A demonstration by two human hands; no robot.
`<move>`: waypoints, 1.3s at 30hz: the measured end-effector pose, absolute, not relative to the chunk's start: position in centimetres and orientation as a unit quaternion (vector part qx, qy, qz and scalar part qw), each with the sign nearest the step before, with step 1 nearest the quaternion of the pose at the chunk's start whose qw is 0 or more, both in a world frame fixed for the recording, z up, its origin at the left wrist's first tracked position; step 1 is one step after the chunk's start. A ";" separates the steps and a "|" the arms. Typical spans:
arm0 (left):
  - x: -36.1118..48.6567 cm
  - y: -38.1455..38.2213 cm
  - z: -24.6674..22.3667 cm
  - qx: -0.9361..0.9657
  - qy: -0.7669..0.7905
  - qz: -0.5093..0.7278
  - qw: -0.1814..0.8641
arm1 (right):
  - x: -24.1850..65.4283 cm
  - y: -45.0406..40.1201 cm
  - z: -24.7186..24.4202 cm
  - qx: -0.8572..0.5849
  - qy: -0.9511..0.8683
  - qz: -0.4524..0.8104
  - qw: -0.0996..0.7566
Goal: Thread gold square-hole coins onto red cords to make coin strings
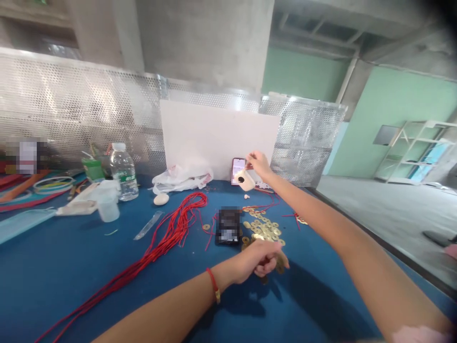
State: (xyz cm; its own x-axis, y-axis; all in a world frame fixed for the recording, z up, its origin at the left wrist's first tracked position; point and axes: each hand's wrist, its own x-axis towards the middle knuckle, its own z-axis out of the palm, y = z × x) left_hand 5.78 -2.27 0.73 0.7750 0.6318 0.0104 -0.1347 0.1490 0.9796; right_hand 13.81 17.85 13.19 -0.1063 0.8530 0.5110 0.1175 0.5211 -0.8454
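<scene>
My left hand [262, 257], with a red cord bracelet [213, 285] at the wrist, is low over a pile of brass coins with holes [264, 228]. Its fingers are mostly curled in, and what they may hold is hidden. Farther back, my right hand [259, 164] pinches a small white rounded-square case [245, 181] with a black round spot, held in the air. Behind the case a lit phone [236, 166] leans against a white board [217, 138]. A black item [228, 226], partly blurred out, lies left of the coins.
A long bundle of red cords [167, 238] runs across the blue table [160, 305]. To the left stand a water bottle [124, 174], a plastic cup [108, 207] and a green cup [93, 169]. A plastic bag [182, 178] and a white oval object [161, 199] lie near the board.
</scene>
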 end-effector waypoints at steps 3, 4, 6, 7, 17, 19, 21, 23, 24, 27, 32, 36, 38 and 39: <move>5.6 -2.3 0.6 0.603 0.201 0.253 0.729 | 10.4 21.5 11.7 -0.402 -0.660 0.347 0.532; 5.5 -2.3 0.6 0.602 0.200 0.251 0.731 | 9.3 22.6 11.3 -0.417 -0.644 0.359 0.531; 5.5 -2.2 0.4 0.599 0.198 0.252 0.734 | 7.1 24.6 10.4 -0.433 -0.619 0.378 0.535; 5.5 -2.2 0.3 0.599 0.195 0.252 0.735 | 6.1 25.5 10.0 -0.436 -0.609 0.388 0.537; 5.5 -1.6 0.1 0.504 0.180 0.271 0.800 | -0.8 29.7 7.3 -0.397 -0.549 0.469 0.567; 5.3 -1.5 0.1 0.497 0.175 0.268 0.807 | -0.8 30.1 7.1 -0.391 -0.540 0.477 0.572; 5.2 -1.3 0.1 0.498 0.169 0.266 0.808 | -0.4 30.3 6.9 -0.389 -0.536 0.483 0.573; 5.1 -1.3 0.0 0.500 0.163 0.263 0.809 | 0.2 30.3 6.8 -0.385 -0.538 0.489 0.568; 5.1 -1.3 -0.1 0.502 0.162 0.262 0.808 | 0.6 30.2 6.9 -0.383 -0.542 0.490 0.566; 5.3 -1.3 -0.4 0.518 0.163 0.270 0.795 | 2.4 30.0 8.0 -0.377 -0.554 0.486 0.561; 5.5 -1.2 -0.6 0.528 0.157 0.288 0.783 | 8.1 30.0 11.2 -0.401 -0.567 0.467 0.548; 5.6 -1.3 -0.4 0.542 0.173 0.284 0.772 | 14.3 30.1 12.9 -0.449 -0.555 0.432 0.551; 5.6 -1.4 -0.3 0.556 0.186 0.279 0.761 | 17.6 30.1 13.1 -0.481 -0.535 0.391 0.574; 5.6 -1.4 -0.2 0.562 0.194 0.278 0.754 | 19.2 30.1 13.1 -0.497 -0.521 0.363 0.591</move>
